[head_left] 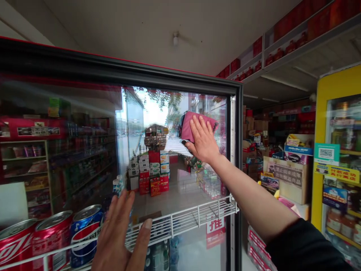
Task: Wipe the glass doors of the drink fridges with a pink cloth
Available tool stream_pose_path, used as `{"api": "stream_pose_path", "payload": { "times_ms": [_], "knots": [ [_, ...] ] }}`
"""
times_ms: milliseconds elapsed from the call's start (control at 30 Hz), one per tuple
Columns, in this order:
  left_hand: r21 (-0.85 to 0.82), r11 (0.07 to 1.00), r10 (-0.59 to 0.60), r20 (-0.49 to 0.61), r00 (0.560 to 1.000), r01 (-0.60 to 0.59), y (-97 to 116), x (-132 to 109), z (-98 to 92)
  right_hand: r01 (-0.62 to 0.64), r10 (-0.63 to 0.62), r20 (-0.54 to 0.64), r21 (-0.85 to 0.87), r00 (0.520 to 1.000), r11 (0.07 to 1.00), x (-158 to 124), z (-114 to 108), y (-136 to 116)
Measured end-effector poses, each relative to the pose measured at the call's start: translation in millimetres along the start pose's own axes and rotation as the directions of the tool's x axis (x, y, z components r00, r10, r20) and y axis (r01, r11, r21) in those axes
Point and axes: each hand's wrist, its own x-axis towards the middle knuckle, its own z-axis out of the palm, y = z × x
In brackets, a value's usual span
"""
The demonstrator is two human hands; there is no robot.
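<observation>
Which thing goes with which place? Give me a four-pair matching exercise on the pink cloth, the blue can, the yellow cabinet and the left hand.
1. pink cloth
2. blue can
3. yellow cabinet
4. left hand

A. at the view's right edge
B. in front of the white wire rack, apart from the cloth
C. under the right hand
D. beside a red can

Pairs: 1-C, 2-D, 3-A, 4-B

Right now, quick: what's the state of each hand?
Left hand: open, thumb apart, nothing seen in it.
Right hand: open, flat on the pink cloth against the glass.
</observation>
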Motion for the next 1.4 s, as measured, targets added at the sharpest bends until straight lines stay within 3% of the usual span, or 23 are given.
{"api": "stream_pose_path", "payload": {
  "times_ms": [200,333,500,667,800,1033,1400],
  "knots": [
    [-0.014,1.0,0.0,0.049,0.999,0.001,17.3,1.3,13.1,-0.151,0.153,-0.053,0.026,0.987,0.988,-33.7,12.6,37.4],
    [-0.043,0.999,-0.022,0.056,0.998,0.024,25.7,-2.6,15.1,-0.242,0.242,-0.077,0.002,0.967,0.97,-67.3,22.9,44.0],
    [-0.049,0.999,-0.011,0.048,0.999,0.014,30.5,-7.7,8.4,-0.287,0.297,-0.113,0.093,0.948,0.953,-110.7,32.6,18.3],
    [-0.037,0.999,0.034,0.021,0.999,-0.033,28.3,-9.0,-1.6,-0.304,0.322,-0.095,0.165,0.942,0.938,-126.7,36.8,-20.0],
    [-0.04,0.999,0.026,-0.009,1.0,-0.027,23.4,-9.0,-11.1,-0.273,0.281,-0.036,0.153,0.959,0.95,-120.7,32.3,-47.4],
    [-0.007,1.0,-0.012,-0.046,0.999,0.012,4.8,-14.7,-31.1,-0.106,0.1,0.04,0.173,0.994,0.979,-87.7,24.3,-109.2],
    [0.091,0.995,-0.021,-0.162,0.987,0.036,-35.3,-8.5,-74.9,0.147,-0.184,0.091,0.318,0.979,0.937,-15.6,8.0,-210.5]
  ]
}}
